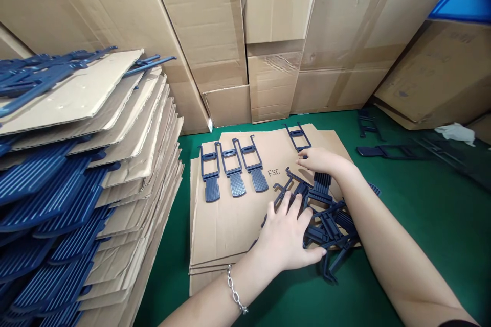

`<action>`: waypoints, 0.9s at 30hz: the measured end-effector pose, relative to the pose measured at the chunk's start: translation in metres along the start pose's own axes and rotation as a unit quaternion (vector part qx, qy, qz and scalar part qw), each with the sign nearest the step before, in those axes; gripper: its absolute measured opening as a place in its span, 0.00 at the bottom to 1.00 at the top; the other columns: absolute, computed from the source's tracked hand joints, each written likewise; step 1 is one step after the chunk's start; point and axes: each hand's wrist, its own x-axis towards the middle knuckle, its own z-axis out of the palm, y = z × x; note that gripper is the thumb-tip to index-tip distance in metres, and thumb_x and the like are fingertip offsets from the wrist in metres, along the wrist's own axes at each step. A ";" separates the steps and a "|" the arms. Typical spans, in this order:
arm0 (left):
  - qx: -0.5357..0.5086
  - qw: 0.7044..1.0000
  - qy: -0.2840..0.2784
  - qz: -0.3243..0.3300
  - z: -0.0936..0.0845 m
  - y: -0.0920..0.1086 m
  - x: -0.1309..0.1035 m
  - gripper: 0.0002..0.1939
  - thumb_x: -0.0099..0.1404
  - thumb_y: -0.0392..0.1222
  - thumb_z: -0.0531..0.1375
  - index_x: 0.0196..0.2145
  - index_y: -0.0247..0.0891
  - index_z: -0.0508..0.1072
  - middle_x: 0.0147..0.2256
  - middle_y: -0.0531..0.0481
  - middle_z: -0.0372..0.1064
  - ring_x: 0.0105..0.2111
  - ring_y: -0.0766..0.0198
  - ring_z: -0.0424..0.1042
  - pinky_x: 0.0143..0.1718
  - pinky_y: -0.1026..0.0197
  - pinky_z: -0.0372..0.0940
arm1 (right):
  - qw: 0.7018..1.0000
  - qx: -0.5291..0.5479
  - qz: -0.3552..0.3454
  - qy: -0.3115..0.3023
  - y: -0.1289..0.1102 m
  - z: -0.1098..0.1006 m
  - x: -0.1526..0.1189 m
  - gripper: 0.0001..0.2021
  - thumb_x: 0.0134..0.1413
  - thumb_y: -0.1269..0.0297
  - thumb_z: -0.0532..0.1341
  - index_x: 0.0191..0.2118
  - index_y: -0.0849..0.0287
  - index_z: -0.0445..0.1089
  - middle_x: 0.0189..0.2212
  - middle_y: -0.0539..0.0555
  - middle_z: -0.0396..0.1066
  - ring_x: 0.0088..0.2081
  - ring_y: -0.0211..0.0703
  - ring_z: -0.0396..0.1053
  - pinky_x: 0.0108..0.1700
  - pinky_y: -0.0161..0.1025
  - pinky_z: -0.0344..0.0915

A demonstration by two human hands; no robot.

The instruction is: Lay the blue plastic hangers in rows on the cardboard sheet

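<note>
Three blue frames (237,184) lie in a row

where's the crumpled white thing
In the head view, the crumpled white thing lies toward the far right, on the green surface, beside the large cardboard box.

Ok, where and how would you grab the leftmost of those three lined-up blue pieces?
I'd pinch the leftmost blue piece by the edges of its ribbed end, from above and the near side: it points toward the person with space around it, while the open frame nearly meets its neighbour.
</note>
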 end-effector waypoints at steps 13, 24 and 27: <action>0.010 1.000 0.008 -0.001 0.000 0.000 0.000 0.35 0.52 0.67 0.47 0.53 0.44 0.56 0.59 0.48 0.43 0.59 0.52 0.37 0.52 0.37 0.47 | 1.000 -0.016 -0.006 -0.010 -0.009 0.022 0.009 0.34 0.56 0.48 0.47 0.62 0.64 0.44 0.58 0.64 0.42 0.57 0.52 0.47 0.54 0.39 0.50; 0.016 1.000 0.010 0.003 0.000 0.001 -0.001 0.36 0.51 0.67 0.47 0.52 0.44 0.56 0.59 0.47 0.42 0.59 0.52 0.37 0.51 0.37 0.47 | 0.996 -0.028 -0.074 0.033 -0.016 0.033 0.010 0.28 0.56 0.44 0.43 0.60 0.49 0.51 0.57 0.57 0.47 0.55 0.54 0.51 0.51 0.50 0.51; 0.015 1.000 0.011 0.001 0.001 0.001 -0.002 0.36 0.51 0.67 0.48 0.52 0.44 0.56 0.59 0.47 0.43 0.59 0.52 0.36 0.52 0.37 0.47 | 0.996 -0.039 -0.080 0.023 -0.023 0.030 0.003 0.30 0.54 0.40 0.41 0.59 0.46 0.51 0.57 0.55 0.47 0.56 0.56 0.50 0.50 0.57 0.49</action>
